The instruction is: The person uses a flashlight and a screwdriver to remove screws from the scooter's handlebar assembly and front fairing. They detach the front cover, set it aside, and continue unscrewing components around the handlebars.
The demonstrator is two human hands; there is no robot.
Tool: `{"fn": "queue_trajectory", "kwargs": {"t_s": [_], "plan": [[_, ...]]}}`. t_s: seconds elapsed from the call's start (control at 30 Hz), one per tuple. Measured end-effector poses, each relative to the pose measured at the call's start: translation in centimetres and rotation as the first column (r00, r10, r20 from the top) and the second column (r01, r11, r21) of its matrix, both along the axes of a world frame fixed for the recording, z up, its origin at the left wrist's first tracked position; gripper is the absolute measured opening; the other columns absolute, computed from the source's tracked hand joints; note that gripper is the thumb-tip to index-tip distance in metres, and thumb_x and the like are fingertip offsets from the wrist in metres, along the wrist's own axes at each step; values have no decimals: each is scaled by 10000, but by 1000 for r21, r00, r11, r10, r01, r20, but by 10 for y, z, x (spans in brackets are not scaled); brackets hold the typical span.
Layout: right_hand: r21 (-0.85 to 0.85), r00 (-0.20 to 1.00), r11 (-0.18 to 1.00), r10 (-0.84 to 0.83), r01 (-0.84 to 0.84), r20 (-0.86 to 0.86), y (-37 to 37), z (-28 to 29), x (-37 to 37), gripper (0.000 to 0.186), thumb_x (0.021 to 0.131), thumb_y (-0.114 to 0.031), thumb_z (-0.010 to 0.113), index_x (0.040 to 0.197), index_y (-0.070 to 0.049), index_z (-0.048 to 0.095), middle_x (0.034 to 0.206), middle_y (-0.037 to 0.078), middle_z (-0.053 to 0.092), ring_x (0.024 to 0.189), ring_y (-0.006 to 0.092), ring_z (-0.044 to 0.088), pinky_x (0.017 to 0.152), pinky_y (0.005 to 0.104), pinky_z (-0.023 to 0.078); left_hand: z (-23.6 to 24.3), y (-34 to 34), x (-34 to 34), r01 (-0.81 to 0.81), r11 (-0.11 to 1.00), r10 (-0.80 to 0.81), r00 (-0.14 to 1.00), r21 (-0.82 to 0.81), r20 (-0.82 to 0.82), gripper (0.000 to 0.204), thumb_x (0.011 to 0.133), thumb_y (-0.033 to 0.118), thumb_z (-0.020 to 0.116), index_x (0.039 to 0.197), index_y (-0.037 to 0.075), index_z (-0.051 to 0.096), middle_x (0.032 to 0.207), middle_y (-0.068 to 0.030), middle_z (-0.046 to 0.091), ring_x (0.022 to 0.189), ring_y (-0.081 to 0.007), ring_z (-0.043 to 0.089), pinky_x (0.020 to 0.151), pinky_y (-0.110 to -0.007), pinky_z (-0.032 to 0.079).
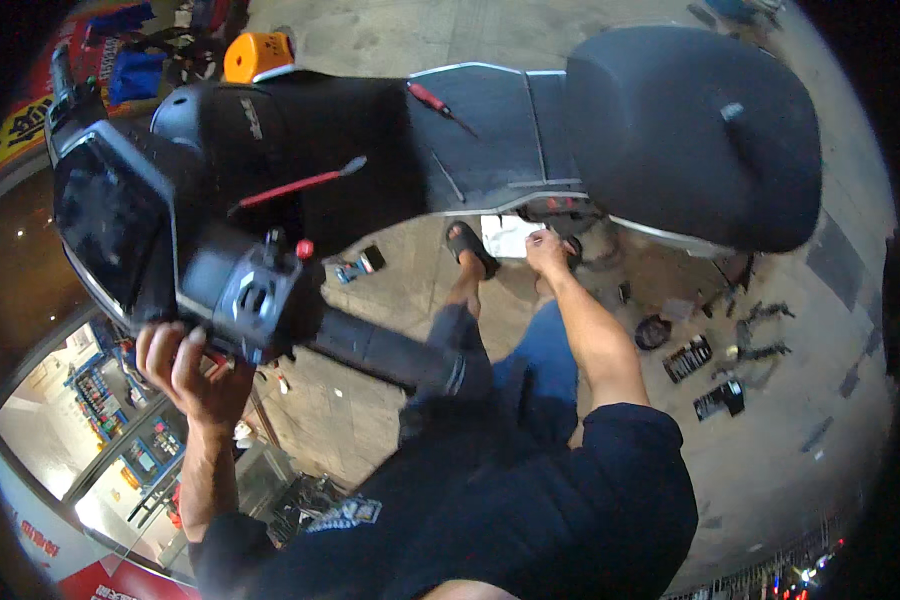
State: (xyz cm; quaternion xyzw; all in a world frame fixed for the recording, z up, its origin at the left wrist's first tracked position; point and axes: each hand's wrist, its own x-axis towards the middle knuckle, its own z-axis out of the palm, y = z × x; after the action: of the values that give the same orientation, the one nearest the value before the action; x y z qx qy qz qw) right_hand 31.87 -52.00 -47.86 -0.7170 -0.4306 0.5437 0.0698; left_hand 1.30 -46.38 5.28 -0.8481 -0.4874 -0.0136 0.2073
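A black motor scooter stands across the view, its dash at the left and its seat at the right. My left hand has its fingers curled over the edge of the handlebar cover, beside the switch housing. The black handlebar grip points toward my body. My right hand reaches low at the near side, below the seat's front, its fingers closed; what they hold, if anything, is too small to make out. A white sheet lies beside that hand.
On the scooter lie a red-handled screwdriver and a red-handled tool. A blue power tool rests on the floor near my sandalled foot. Loose black parts are spread at right. An orange stool stands behind.
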Motion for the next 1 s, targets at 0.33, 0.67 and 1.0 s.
{"fn": "queue_trajectory", "kwargs": {"t_s": [0.33,0.67,1.0], "plan": [[359,774,688,589,-631,232,110,-91,-185,400,872,-320,688,1269,-340,646,1237,113,573,1105,353,610,865,496,554,3,-4,21,-13,998,15,999,56,-36,525,730,143,813,1153,109,504,1037,-123,533,1008,-319,529,882,-461,436],[611,835,789,294,62,-465,89,-8,-93,343,888,-84,557,1228,-44,580,940,156,654,881,313,659,779,398,535,40,13,17,-29,964,42,998,-265,44,598,649,160,870,1153,111,553,1147,-111,539,1143,-336,488,962,-461,393],[483,691,720,6,498,-723,72,322,65,462,917,-25,667,1343,-3,489,926,5,535,816,91,545,751,246,504,15,24,20,69,994,-54,986,-89,160,485,614,206,794,1033,119,564,1031,-63,540,1009,-255,519,878,-410,380]]}}
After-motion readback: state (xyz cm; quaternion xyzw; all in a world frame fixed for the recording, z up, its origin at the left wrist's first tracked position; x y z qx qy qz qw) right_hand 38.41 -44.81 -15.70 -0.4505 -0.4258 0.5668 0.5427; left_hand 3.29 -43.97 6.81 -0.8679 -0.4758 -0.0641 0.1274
